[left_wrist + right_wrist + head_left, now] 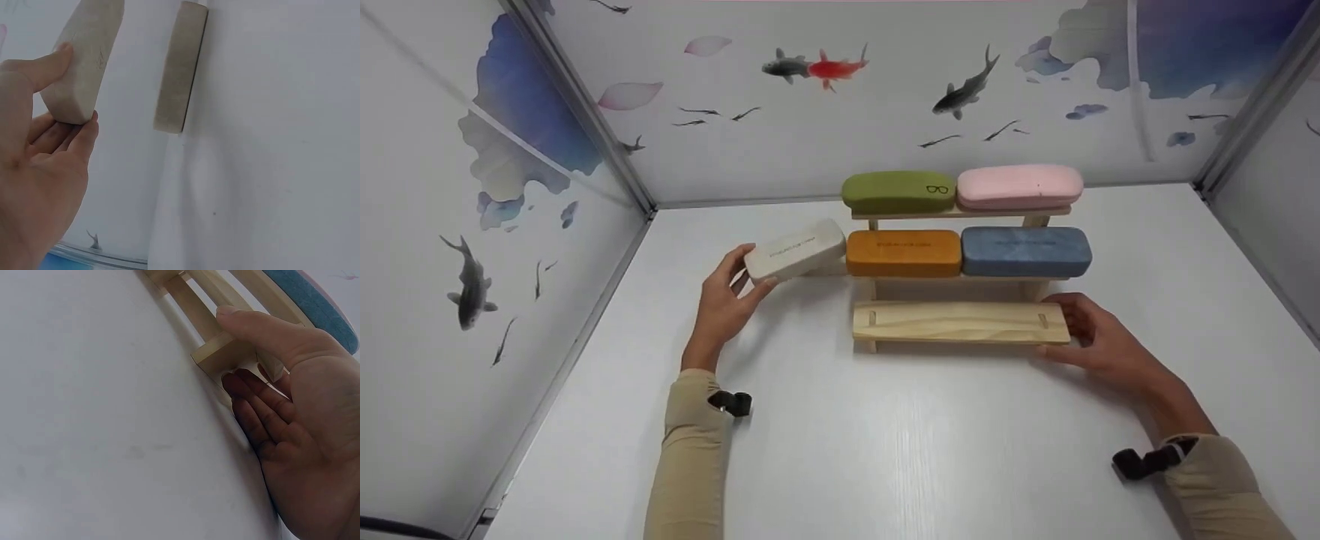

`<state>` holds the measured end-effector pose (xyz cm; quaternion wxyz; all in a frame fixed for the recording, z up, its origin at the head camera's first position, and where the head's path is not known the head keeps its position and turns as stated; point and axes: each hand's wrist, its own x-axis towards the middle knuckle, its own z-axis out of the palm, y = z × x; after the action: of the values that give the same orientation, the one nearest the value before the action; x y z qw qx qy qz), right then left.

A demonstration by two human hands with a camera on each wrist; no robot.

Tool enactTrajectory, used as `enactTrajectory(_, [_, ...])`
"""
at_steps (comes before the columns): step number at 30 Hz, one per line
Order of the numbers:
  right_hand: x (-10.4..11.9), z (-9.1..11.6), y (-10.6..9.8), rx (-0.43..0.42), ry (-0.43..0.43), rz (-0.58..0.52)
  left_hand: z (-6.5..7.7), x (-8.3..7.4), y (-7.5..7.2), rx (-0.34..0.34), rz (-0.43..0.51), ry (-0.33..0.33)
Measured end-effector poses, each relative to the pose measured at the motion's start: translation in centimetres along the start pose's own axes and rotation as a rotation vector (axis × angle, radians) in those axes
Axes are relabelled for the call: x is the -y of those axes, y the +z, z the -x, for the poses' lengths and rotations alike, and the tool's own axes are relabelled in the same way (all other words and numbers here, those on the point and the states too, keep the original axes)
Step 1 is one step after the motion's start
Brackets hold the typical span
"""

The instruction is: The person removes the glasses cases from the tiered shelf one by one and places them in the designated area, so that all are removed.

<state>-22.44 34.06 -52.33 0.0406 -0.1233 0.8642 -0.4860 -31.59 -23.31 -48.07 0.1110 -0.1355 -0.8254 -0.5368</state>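
Note:
My left hand point(724, 304) grips one end of a cream-white glasses case point(795, 251), thumb on the near side and fingers on the far side. The case is tilted, its other end close to an orange glasses case point(904, 253). Beyond it in the left wrist view lies a second beige case point(181, 67), mostly hidden in the head view. My right hand point(1099, 341) holds the right end of a tiered wooden rack point(960, 322) at its lowest shelf, thumb at the front edge. In the right wrist view, the fingers point(259, 410) reach round the rack's end.
On the rack's middle shelf a blue glasses case point(1026, 252) sits right of the orange one. The top shelf bears a green case point(898, 192) and a pink case point(1020, 187). White panels with painted fish enclose the white table point(885, 442) behind and at both sides.

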Motion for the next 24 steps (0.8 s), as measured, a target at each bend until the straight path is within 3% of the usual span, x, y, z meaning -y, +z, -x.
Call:
enactTrajectory(4, [0.0, 0.0, 0.0, -0.001, 0.001, 0.003, -0.2, 0.5, 0.5, 0.078, -0.060, -0.032])
enactTrajectory(9, [0.1, 0.1, 0.0, 0.005, 0.006, 0.010, -0.3, 1.0, 0.8, 0.154, -0.068, -0.063])
enactTrajectory(18, [0.1, 0.1, 0.0, 0.000, -0.010, 0.005, 0.1, 1.8, -0.4, 0.239, -0.033, -0.070])
enactTrajectory(24, [0.0, 0.2, 0.0, -0.003, -0.025, -0.013, 0.3, 2.6, -1.1, 0.310, -0.057, -0.110])
